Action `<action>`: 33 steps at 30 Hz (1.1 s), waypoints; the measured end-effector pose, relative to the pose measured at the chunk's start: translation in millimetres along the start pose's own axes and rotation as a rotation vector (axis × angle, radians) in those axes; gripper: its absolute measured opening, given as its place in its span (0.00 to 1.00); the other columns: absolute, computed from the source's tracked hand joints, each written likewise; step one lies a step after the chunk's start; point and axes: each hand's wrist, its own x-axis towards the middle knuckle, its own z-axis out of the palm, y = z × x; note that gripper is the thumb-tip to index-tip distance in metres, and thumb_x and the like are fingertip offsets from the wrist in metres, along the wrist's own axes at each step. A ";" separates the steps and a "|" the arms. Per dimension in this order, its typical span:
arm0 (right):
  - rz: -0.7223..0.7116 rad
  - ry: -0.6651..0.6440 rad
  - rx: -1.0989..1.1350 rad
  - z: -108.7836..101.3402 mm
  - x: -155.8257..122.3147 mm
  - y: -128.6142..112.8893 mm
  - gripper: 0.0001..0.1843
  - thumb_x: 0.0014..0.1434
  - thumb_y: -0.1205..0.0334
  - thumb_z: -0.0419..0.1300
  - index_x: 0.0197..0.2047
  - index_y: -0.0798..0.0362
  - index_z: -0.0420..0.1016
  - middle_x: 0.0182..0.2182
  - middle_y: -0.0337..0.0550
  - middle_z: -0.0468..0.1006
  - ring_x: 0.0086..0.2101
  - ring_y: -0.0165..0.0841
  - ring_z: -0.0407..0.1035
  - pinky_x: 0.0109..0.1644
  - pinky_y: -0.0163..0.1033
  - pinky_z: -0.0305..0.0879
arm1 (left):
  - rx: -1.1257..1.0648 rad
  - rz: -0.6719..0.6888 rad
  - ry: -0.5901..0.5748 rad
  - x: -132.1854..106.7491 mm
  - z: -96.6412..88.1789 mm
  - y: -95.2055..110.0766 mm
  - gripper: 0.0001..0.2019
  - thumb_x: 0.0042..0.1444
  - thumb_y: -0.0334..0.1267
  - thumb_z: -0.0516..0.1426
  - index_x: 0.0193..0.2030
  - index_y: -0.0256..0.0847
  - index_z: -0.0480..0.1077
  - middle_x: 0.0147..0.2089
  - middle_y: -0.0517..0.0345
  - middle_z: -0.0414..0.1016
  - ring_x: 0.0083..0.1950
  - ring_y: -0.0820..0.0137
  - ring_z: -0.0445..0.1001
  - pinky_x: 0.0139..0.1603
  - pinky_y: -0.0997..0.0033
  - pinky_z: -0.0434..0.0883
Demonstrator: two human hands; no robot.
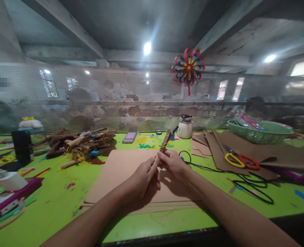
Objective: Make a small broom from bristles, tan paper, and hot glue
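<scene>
Both hands sit together at centre, above the near half of a tan cardboard sheet (115,168) lying flat on the green table (51,209). The left hand (145,178) is closed around the lower end of a wooden stick (164,142). The right hand (173,164), touching the left, pinches the same stick just above it with thumb and fingers. The stick tilts up and away to the right, and its far end carries a brown wrapping; finer detail cannot be made out. Left of the sheet, farther back, lies a pile of brown pieces and sticks (82,142), with a black cylinder (22,144) beyond it to the left. Right of the hands, a black cord (249,185) loops across the table. Scissors with yellow and red handles (240,160) rest on brown sheets (257,147), and a green basket (260,132) stands behind these. A white jug (185,127) stands at the far edge, against a mesh screen (115,96). A coloured paper pinwheel (188,67) hangs on the screen above the jug.
</scene>
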 end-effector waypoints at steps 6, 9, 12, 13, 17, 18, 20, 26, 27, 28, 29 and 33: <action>0.003 -0.007 -0.002 1.1 -3.7 -3.1 0.21 0.49 0.47 0.66 0.24 0.58 0.70 0.18 0.36 0.70 0.19 0.24 0.59 0.24 0.32 0.54 | 0.011 0.009 -0.032 -3.7 -4.5 8.9 0.21 0.61 0.57 0.45 0.41 0.40 0.63 0.25 0.60 0.70 0.22 0.74 0.71 0.24 0.75 0.68; 0.007 -0.035 0.012 0.6 -3.7 -3.3 0.21 0.50 0.46 0.65 0.26 0.58 0.71 0.19 0.38 0.72 0.20 0.25 0.62 0.26 0.33 0.57 | -0.016 -0.022 -0.057 -2.2 -5.8 12.2 0.20 0.61 0.56 0.46 0.42 0.40 0.63 0.24 0.62 0.69 0.21 0.74 0.71 0.23 0.76 0.68; 0.009 -0.059 0.028 0.5 -3.6 -6.1 0.21 0.50 0.46 0.65 0.28 0.58 0.72 0.20 0.38 0.73 0.21 0.25 0.63 0.27 0.33 0.58 | -0.108 -0.083 -0.102 -3.0 -6.4 18.2 0.18 0.61 0.55 0.48 0.41 0.40 0.62 0.24 0.62 0.69 0.20 0.73 0.71 0.22 0.74 0.70; 0.009 -0.066 0.034 0.6 -3.7 -7.6 0.21 0.50 0.46 0.65 0.28 0.58 0.72 0.20 0.38 0.73 0.21 0.25 0.63 0.27 0.33 0.58 | -0.156 -0.102 -0.110 -3.8 -6.3 21.1 0.17 0.61 0.54 0.49 0.41 0.41 0.62 0.24 0.62 0.70 0.19 0.73 0.71 0.22 0.74 0.70; 0.014 -0.088 0.056 0.8 -4.5 -12.7 0.20 0.50 0.47 0.65 0.29 0.58 0.72 0.20 0.37 0.72 0.21 0.24 0.62 0.26 0.32 0.57 | -0.316 -0.180 -0.104 -6.9 -6.6 31.2 0.12 0.60 0.47 0.52 0.40 0.39 0.64 0.26 0.58 0.72 0.22 0.73 0.72 0.21 0.77 0.68; 0.017 -0.091 0.060 0.8 -4.7 -13.5 0.20 0.50 0.47 0.65 0.29 0.58 0.72 0.20 0.37 0.73 0.21 0.24 0.63 0.26 0.32 0.57 | -0.343 -0.200 -0.099 -7.1 -7.1 32.4 0.11 0.59 0.44 0.52 0.39 0.39 0.65 0.26 0.57 0.72 0.22 0.73 0.72 0.22 0.78 0.68; 0.025 -0.104 0.072 0.8 -5.5 -14.6 0.19 0.51 0.48 0.65 0.30 0.58 0.72 0.21 0.38 0.73 0.21 0.25 0.64 0.26 0.32 0.58 | -0.403 -0.231 -0.108 -7.1 -8.7 33.1 0.08 0.58 0.41 0.53 0.38 0.37 0.66 0.25 0.56 0.73 0.23 0.72 0.72 0.24 0.77 0.68; 0.055 -0.267 0.157 3.3 -12.0 -22.8 0.16 0.54 0.50 0.63 0.31 0.57 0.71 0.19 0.36 0.73 0.18 0.25 0.66 0.24 0.31 0.63 | -0.640 -0.266 -0.351 -9.4 -12.4 34.2 0.17 0.61 0.44 0.49 0.35 0.32 0.70 0.28 0.47 0.75 0.32 0.65 0.76 0.38 0.68 0.70; 0.056 -0.296 0.172 3.7 -13.2 -24.5 0.16 0.55 0.51 0.63 0.32 0.57 0.72 0.19 0.35 0.73 0.17 0.24 0.66 0.23 0.30 0.63 | -0.676 -0.277 -0.396 -10.3 -11.9 35.1 0.18 0.61 0.45 0.48 0.34 0.32 0.70 0.28 0.47 0.76 0.32 0.65 0.76 0.39 0.68 0.70; 0.055 -0.320 0.182 3.9 -14.2 -26.0 0.15 0.55 0.51 0.63 0.32 0.57 0.72 0.18 0.35 0.72 0.16 0.24 0.65 0.22 0.29 0.62 | -0.706 -0.285 -0.429 -11.2 -11.1 36.0 0.18 0.61 0.46 0.48 0.35 0.32 0.70 0.28 0.47 0.76 0.32 0.65 0.76 0.38 0.67 0.70; 0.050 -0.340 0.185 3.9 -15.0 -27.2 0.15 0.55 0.52 0.63 0.33 0.57 0.73 0.18 0.34 0.72 0.16 0.23 0.64 0.21 0.29 0.61 | -0.728 -0.288 -0.449 -11.9 -10.0 36.6 0.18 0.61 0.47 0.48 0.35 0.33 0.70 0.28 0.47 0.76 0.31 0.65 0.76 0.37 0.67 0.71; -0.007 -0.376 0.109 1.3 -15.2 -28.0 0.14 0.56 0.54 0.63 0.32 0.58 0.76 0.19 0.36 0.73 0.18 0.22 0.64 0.24 0.28 0.62 | -0.761 -0.262 -0.460 -13.0 -6.5 36.1 0.15 0.62 0.44 0.49 0.37 0.35 0.69 0.26 0.50 0.74 0.26 0.67 0.74 0.24 0.74 0.68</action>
